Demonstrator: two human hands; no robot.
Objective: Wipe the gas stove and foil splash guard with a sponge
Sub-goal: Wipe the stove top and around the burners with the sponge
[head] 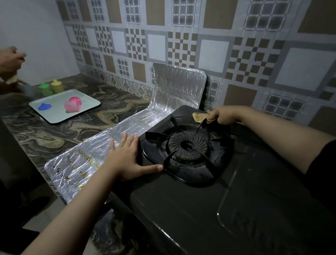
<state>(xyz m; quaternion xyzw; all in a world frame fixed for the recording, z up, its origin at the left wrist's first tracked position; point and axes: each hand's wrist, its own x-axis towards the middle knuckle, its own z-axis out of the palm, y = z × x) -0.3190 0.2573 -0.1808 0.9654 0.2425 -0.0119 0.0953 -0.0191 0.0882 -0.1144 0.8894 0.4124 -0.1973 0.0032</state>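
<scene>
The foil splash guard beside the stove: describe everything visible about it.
The silvery embossed foil splash guard is a long creased sheet lying flat on the marbled countertop along the black gas stove, on its left side. Its far end bends up into a rounded panel leaning on the patterned wall. The near end carries yellow-brown grease smears and dark specks. The left hand rests open, fingers on the foil, thumb on the stove. The right hand holds the tan sponge at the stove's far edge, clear of the foil.

Pretty dim kitchen corner, with a dark swirly marble-look countertop [48, 136] as the main surface. Behind the countertop the wall is covered in patterned tiles [178, 40] in brown, grey and white squares and checkers, and at its far left end that gives way to a plain white wall [24, 27].
</scene>
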